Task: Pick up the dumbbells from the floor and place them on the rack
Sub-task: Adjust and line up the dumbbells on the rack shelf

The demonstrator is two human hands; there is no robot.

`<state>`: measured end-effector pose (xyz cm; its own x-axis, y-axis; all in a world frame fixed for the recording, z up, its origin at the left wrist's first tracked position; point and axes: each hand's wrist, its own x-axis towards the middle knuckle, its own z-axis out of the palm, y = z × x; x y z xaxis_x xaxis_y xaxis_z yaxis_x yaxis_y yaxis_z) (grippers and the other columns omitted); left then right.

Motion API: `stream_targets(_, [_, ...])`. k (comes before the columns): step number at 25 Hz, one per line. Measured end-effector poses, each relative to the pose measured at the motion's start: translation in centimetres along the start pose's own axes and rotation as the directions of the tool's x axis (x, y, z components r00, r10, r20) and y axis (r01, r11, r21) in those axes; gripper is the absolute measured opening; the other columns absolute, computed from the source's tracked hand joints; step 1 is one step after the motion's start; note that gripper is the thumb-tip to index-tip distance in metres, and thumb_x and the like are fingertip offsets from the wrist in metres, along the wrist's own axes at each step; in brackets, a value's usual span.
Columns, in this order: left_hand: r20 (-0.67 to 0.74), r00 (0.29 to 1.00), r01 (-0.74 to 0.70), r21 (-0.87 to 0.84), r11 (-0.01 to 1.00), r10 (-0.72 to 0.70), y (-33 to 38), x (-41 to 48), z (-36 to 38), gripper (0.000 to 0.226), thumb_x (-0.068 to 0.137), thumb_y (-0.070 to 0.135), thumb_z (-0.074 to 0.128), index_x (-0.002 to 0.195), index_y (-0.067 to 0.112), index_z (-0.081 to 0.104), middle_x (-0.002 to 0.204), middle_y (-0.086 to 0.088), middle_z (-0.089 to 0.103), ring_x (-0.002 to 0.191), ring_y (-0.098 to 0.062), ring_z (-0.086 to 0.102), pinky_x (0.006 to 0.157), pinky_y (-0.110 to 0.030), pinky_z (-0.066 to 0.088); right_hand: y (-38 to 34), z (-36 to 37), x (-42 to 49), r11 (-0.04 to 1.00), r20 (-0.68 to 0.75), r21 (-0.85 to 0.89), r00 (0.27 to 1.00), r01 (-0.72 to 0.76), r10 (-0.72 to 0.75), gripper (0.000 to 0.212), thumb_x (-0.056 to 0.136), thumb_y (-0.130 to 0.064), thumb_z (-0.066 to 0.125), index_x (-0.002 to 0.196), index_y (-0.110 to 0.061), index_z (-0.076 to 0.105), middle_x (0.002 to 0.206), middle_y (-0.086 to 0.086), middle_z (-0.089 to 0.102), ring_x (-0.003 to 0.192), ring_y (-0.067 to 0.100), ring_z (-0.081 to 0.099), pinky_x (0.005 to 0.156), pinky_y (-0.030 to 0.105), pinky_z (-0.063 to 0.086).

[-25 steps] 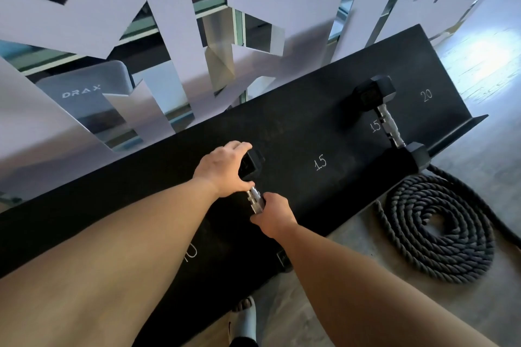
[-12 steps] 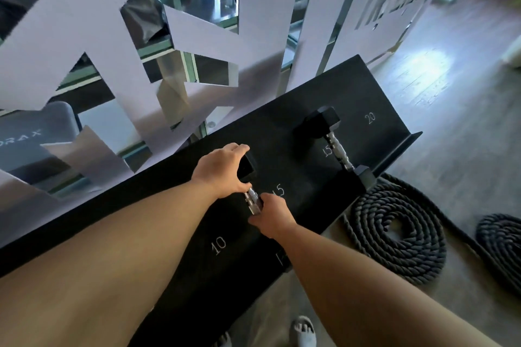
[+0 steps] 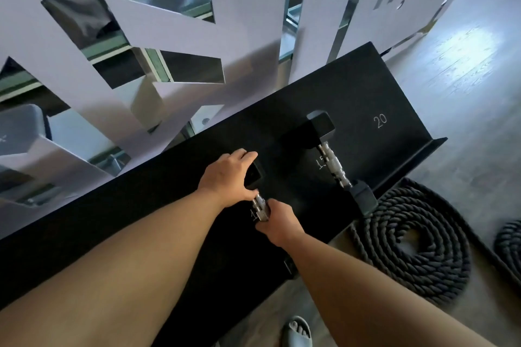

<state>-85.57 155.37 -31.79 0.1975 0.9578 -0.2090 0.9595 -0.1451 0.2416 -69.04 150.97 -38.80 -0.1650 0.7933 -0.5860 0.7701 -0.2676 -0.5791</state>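
The black hex-headed dumbbell with a knurled steel handle (image 3: 258,200) lay on the sloping black metal rack (image 3: 169,205), between both hands and partly hidden by them. The right hand (image 3: 277,221) was the grip on the handle: its fingers were curled shut around the near part of the steel bar, with only a short ribbed stretch of the bar showing above the knuckles. The left hand (image 3: 228,177) lay over the far head of the dumbbell, palm down, fingers draped over the top edge and thumb pressed at the head's lower side, so it too was closed on the weight. The near head of the dumbbell could not be seen.

Both forearms reached out bare from the bottom of the view, the left one long and nearly straight, the right one angled inward to meet the handle.

Just to the right on the same rack rested a second black hex dumbbell with a steel handle (image 3: 334,166), apart from the hands, lying across a chalked "15". A chalked "20" (image 3: 380,122) marked the bare spot beyond it. A coiled black battle rope (image 3: 417,248) lay on the grey wooden floor (image 3: 465,87) beside the rack's right end. A grey slide sandal (image 3: 298,331) showed at the bottom edge. Behind the rack stood a white cut-out panel wall (image 3: 174,36).
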Motion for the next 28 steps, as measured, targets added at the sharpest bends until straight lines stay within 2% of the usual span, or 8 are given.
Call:
stream_targets(4, [0.012,0.999,0.042,0.005,0.999,-0.042,0.2,-0.5,-0.1,0.093,0.08,0.056,0.076,0.157,0.028,0.033,0.159,0.003,0.039,0.135,-0.024,0.047,0.096,-0.041,0.051,0.8,0.0,-0.1,0.998,0.025,0.06,1.0,-0.005,0.003,0.02,0.08,-0.015,0.074,0.088,-0.019,0.056,0.079,-0.002,0.059,0.062,0.013,0.057,0.053,0.027,0.046])
stream_targets(6, [0.055,0.995,0.089,-0.006,0.996,-0.089,0.9,-0.3,-0.4,0.094,0.08,0.052,0.079,0.157,0.028,0.031,0.16,0.003,0.037,0.137,-0.024,0.045,0.098,-0.041,0.051,0.6,-0.5,-0.2,0.999,0.068,0.037,0.998,-0.012,0.009,0.02,0.083,-0.019,0.073,0.098,-0.018,0.059,0.085,-0.002,0.062,0.067,0.013,0.06,0.057,0.029,0.049])
stream_targets(9, [0.101,0.986,0.125,0.049,0.991,-0.129,2.1,-0.3,-1.4,0.099,0.081,0.048,0.08,0.159,0.027,0.024,0.16,0.0,0.035,0.139,-0.026,0.043,0.101,-0.041,0.05,0.3,-1.7,-0.6,1.0,0.104,-0.023,0.995,-0.006,0.008,0.035,0.088,-0.024,0.072,0.119,-0.015,0.057,0.096,-0.002,0.063,0.076,0.014,0.064,0.066,0.031,0.055])
stream_targets(13, [0.066,0.992,0.096,0.162,0.982,-0.108,2.3,-1.8,-4.4,0.1,0.082,0.062,0.071,0.161,0.025,0.023,0.156,-0.002,0.042,0.136,-0.026,0.047,0.107,-0.041,0.044,0.0,-3.8,-2.1,0.998,0.009,-0.055,1.0,0.015,-0.014,0.06,0.092,-0.028,0.069,0.145,-0.014,0.043,0.112,0.003,0.065,0.084,0.015,0.068,0.063,0.027,0.055])
stream_targets(17, [-0.016,0.995,0.099,0.097,0.99,-0.098,2.4,-4.3,-9.3,0.073,0.085,0.062,0.067,0.145,0.026,0.048,0.139,0.002,0.058,0.124,-0.023,0.057,0.099,-0.04,0.048,-1.7,-7.4,-5.6,0.971,-0.094,-0.22,0.989,0.094,-0.117,0.042,0.093,-0.037,0.063,0.132,-0.02,0.058,0.117,0.001,0.067,0.098,0.02,0.067,0.075,0.03,0.054])
stream_targets(20, [-0.035,0.999,0.041,0.079,0.996,-0.038,3.3,-7.0,-13.2,0.056,0.086,0.062,0.065,0.13,0.028,0.06,0.124,0.007,0.066,0.111,-0.018,0.063,0.09,-0.039,0.054,-3.6,-11.0,-9.9,0.947,-0.147,-0.294,0.973,0.127,-0.177,0.027,0.092,-0.037,0.06,0.116,-0.025,0.066,0.11,-0.004,0.068,0.1,0.02,0.067,0.082,0.034,0.057])
stream_targets(24, [-0.019,1.0,0.008,0.097,0.995,-0.006,4.1,-11.2,-18.3,0.05,0.082,0.067,0.064,0.116,0.03,0.064,0.111,0.009,0.067,0.098,-0.014,0.063,0.087,-0.038,0.056,-5.5,-15.6,-16.8,0.947,-0.319,-0.309,0.928,0.09,-0.192,0.022,0.089,-0.037,0.061,0.106,-0.027,0.07,0.104,-0.005,0.069,0.099,0.019,0.066,0.085,0.037,0.057])
stream_targets(28, [-0.054,0.998,-0.023,0.152,0.988,0.031,6.5,-15.9,-24.0,0.043,0.081,0.07,0.063,0.105,0.034,0.064,0.099,0.011,0.066,0.091,-0.013,0.063,0.084,-0.036,0.053,-7.5,-19.1,-25.1,0.954,-0.467,-0.288,0.857,0.085,-0.217,0.017,0.089,-0.039,0.065,0.098,-0.027,0.07,0.097,-0.006,0.07,0.09,0.018,0.067,0.079,0.037,0.059])
